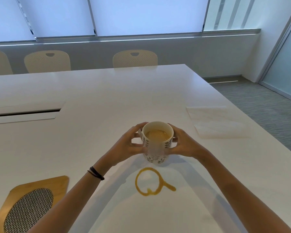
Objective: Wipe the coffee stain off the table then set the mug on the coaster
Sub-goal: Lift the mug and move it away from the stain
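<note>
A white mug point(157, 145) with a dark leaf pattern, holding milky coffee, is cupped between both my hands just beyond a ring-shaped coffee stain point(151, 182) on the white table point(107, 98). My left hand point(126, 147) grips its left side by the handle, my right hand point(183, 145) its right side. Whether the mug's base touches the table I cannot tell. A wooden coaster point(34, 200) with a woven oval inset lies at the near left. A white paper towel point(218, 121) lies flat at the right.
A cable slot point(25, 113) is set into the table at the left. Several cream chairs point(134, 58) stand along the far edge. The table's right edge drops to grey carpet point(267, 106).
</note>
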